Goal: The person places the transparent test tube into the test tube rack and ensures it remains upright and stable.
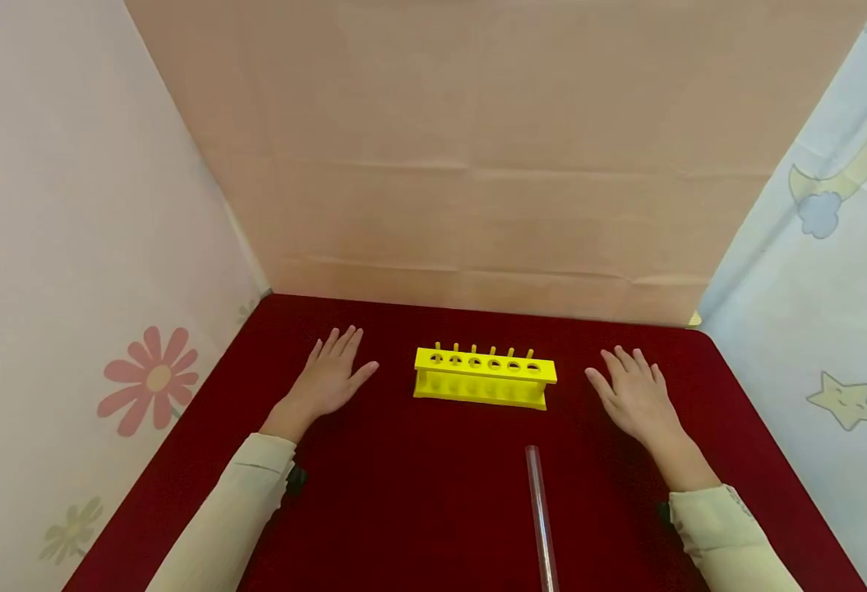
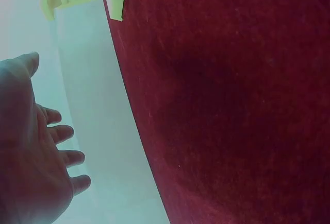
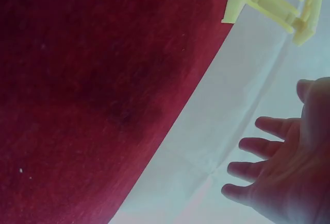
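A yellow test tube rack [image 1: 485,378] with a row of holes and several pegs stands at the middle of the dark red table, its holes holding no tubes. Nearer the person lies a clear tube [image 1: 541,518], its near end cut off by the head view's lower edge. To the rack's left, the left hand [image 1: 327,374] is spread palm down, fingers extended, holding nothing. On the other side is the right hand [image 1: 636,395], likewise palm down with fingers apart and nothing held. Both wrist views show the hand's palm side, left [image 2: 36,147] and right [image 3: 283,157], with part of the rack above.
The table [image 1: 403,493] has a dark red cloth surface. A tan sheet [image 1: 470,164] rises behind its far edge. Pale walls with printed flowers [image 1: 158,378] on the left and a moon and star [image 1: 847,401] on the right flank it.
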The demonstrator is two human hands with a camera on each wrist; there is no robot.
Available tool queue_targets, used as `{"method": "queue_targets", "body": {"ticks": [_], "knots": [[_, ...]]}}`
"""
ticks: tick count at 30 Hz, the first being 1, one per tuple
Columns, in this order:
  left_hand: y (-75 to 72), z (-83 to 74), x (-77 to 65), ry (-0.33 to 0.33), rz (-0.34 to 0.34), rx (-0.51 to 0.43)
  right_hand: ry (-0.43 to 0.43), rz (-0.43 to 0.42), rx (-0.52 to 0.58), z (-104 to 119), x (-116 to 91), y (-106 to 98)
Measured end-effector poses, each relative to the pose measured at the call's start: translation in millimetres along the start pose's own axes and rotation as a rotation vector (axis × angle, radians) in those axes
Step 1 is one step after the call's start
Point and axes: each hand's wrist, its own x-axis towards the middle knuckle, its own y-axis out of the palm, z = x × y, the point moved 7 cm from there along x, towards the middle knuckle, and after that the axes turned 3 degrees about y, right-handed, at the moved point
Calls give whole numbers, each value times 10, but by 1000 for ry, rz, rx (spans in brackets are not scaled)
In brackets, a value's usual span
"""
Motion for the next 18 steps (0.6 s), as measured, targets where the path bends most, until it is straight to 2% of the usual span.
{"method": "queue_targets", "body": {"ticks": [8,18], "knots": [[16,-85,9,14,-6,27,-24,-25,16,116,-109,-38],[-28,-341,25,67,2,18,41,56,70,206,-225,-15]]}}
